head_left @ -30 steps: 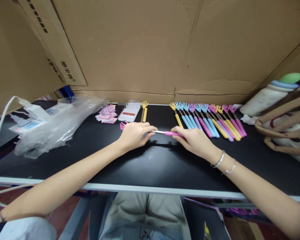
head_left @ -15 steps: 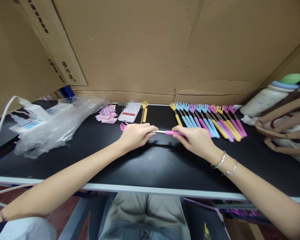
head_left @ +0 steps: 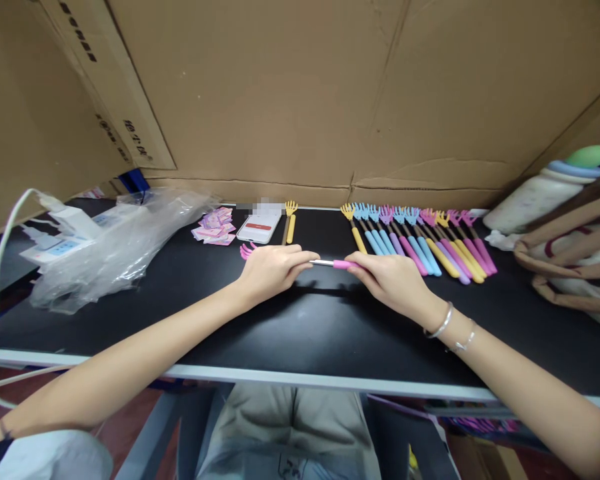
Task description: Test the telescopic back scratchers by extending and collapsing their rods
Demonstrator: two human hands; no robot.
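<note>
I hold a pink telescopic back scratcher [head_left: 330,264] level over the black table [head_left: 300,333]. My left hand [head_left: 273,269] grips the claw end; the pink claw [head_left: 247,250] sticks out to its left. My right hand [head_left: 393,281] is closed on the pink handle. A short stretch of silver rod shows between the hands. Right of my right hand lies a row of several back scratchers [head_left: 420,239] in yellow, blue, purple and pink, handles toward me.
A single yellow scratcher [head_left: 290,225] lies by a white phone [head_left: 259,227] and small pink packets [head_left: 214,227]. Crumpled clear plastic [head_left: 115,247] and a power strip [head_left: 63,241] sit at left. A bottle [head_left: 540,192] and a bag [head_left: 570,267] stand at right. Cardboard walls the back.
The hands have come slightly closer together, so less silver rod shows between them. Everything else stays put.
</note>
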